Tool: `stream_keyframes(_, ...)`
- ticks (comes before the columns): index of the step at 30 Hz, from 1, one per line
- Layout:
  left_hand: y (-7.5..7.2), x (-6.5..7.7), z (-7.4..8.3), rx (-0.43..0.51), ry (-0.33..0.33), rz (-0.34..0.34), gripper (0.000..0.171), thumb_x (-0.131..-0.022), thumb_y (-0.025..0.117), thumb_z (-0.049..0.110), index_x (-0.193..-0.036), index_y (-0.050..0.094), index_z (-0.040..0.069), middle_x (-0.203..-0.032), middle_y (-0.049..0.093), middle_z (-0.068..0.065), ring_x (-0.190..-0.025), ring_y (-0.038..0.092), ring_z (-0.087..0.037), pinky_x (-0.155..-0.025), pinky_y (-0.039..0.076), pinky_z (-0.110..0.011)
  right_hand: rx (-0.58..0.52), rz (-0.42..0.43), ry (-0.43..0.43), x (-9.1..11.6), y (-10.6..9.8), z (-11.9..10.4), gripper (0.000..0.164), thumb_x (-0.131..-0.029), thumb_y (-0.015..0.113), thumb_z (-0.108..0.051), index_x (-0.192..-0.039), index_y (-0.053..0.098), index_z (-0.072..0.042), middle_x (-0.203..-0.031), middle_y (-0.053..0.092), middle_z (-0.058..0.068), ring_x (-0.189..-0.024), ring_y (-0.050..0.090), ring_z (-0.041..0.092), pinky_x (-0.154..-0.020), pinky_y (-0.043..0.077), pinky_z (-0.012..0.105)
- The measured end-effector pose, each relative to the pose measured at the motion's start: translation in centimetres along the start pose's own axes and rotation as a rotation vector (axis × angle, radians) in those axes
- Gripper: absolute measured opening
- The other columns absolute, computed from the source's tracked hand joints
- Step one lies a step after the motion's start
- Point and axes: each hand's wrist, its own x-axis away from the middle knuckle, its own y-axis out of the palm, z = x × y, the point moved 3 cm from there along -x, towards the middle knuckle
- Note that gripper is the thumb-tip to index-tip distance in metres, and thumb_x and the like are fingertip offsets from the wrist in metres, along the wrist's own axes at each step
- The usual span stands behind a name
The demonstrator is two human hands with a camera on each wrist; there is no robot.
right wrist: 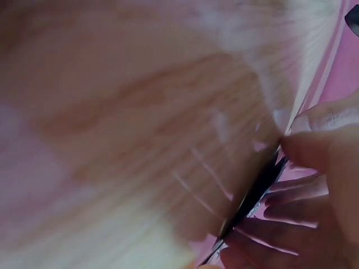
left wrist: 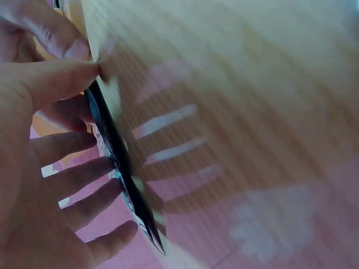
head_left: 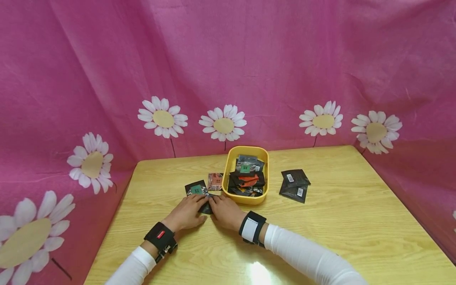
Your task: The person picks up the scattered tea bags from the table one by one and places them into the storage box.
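Both hands lie close together at the table's left of centre, over dark flat packets. My left hand (head_left: pixel 187 213) rests its fairly straight fingers on a black packet with a green label (head_left: pixel 196 190). In the left wrist view its spread fingertips meet the edge of the dark packet (left wrist: pixel 119 148), thumb at the near end. My right hand (head_left: pixel 228 212) touches the dark packet from the other side. Its fingers (right wrist: pixel 297 210) stretch along that packet in the right wrist view. An orange-brown packet (head_left: pixel 215 181) lies just beyond the hands, against the basket. The hands cover part of the dark packets.
A yellow basket (head_left: pixel 265 174) with several packets in it stands right beside the right hand. Two black packets (head_left: pixel 295 184) with white barcode labels overlap on the table farther right. A pink curtain (head_left: pixel 256 79) with daisies hangs behind and beside the wooden table (head_left: pixel 356 221).
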Motion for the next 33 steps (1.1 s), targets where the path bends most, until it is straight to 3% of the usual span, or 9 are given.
stream_keyframes(8, 0.2, 0.2, 0.6, -0.042, 0.032, 0.049, 0.048, -0.091, 0.068, 0.029, -0.133, 0.062, 0.007, -0.137, 0.054, -0.013, -0.127, 0.048, -0.030, -0.108, 0.037, -0.052, 0.105, 0.043, -0.057, 0.2, -0.5, -0.5, 0.021, -0.091, 0.066, -0.023, -0.105, 0.071, -0.007, -0.092, 0.070, 0.005, -0.082, 0.067, 0.019, -0.072, 0.055, 0.032)
stream_keyframes(13, -0.2, 0.2, 0.9, -0.064, 0.088, 0.186, 0.031, -0.092, 0.067, 0.018, -0.121, 0.070, 0.007, -0.125, 0.062, -0.010, -0.117, 0.055, -0.028, -0.098, 0.045, -0.049, 0.089, 0.086, -0.033, 0.4, -0.8, -0.5, 0.009, -0.090, 0.065, -0.013, -0.097, 0.070, -0.010, -0.083, 0.070, 0.002, -0.071, 0.066, 0.016, -0.058, 0.054, 0.031)
stream_keyframes(17, -1.4, 0.5, 1.5, -0.042, 0.129, 0.295, 0.025, -0.090, 0.068, 0.009, -0.114, 0.073, 0.009, -0.116, 0.068, -0.005, -0.109, 0.062, -0.023, -0.093, 0.049, -0.041, 0.086, 0.146, -0.039, 1.1, -2.0, -0.5, 0.018, -0.089, 0.064, -0.007, -0.105, 0.070, -0.009, -0.083, 0.070, 0.001, -0.067, 0.065, 0.015, -0.054, 0.052, 0.030)
stream_keyframes(22, -3.7, 1.1, 3.0, 0.036, 0.138, 0.362, 0.027, -0.092, 0.067, 0.007, -0.118, 0.071, 0.010, -0.109, 0.072, -0.003, -0.100, 0.068, -0.018, -0.085, 0.055, -0.036, -0.020, 0.243, -0.049, 2.5, -5.2, 0.1, 0.028, -0.084, 0.064, 0.001, -0.111, 0.068, -0.005, -0.096, 0.071, 0.003, -0.080, 0.067, 0.017, -0.063, 0.056, 0.030)
stream_keyframes(25, -5.2, 0.9, 4.2, 0.035, 0.170, 0.395, 0.029, -0.094, 0.066, 0.007, -0.122, 0.070, 0.009, -0.109, 0.072, -0.004, -0.099, 0.069, -0.018, -0.081, 0.056, -0.035, -0.069, 0.294, -0.065, 3.3, -6.9, 1.1, 0.030, -0.087, 0.063, 0.001, -0.117, 0.067, -0.003, -0.106, 0.072, 0.006, -0.091, 0.069, 0.020, -0.072, 0.058, 0.032)
stream_keyframes(30, -7.5, -1.3, 6.1, -0.068, 0.250, 0.478, 0.030, -0.092, 0.066, 0.004, -0.122, 0.069, 0.007, -0.108, 0.073, -0.007, -0.093, 0.070, -0.020, -0.073, 0.058, -0.034, -0.087, 0.348, -0.051, 4.1, -8.9, 3.8, 0.033, -0.091, 0.062, 0.000, -0.124, 0.065, -0.002, -0.115, 0.070, 0.010, -0.100, 0.068, 0.023, -0.080, 0.057, 0.035)
stream_keyframes(33, -8.1, -3.1, 7.0, -0.122, 0.260, 0.492, 0.033, -0.089, 0.070, 0.004, -0.122, 0.069, 0.006, -0.110, 0.072, -0.009, -0.092, 0.070, -0.023, -0.070, 0.058, -0.037, -0.078, 0.362, -0.025, 4.2, -9.6, 5.6, 0.035, -0.090, 0.065, -0.001, -0.125, 0.065, -0.002, -0.117, 0.069, 0.010, -0.103, 0.068, 0.025, -0.083, 0.057, 0.037)
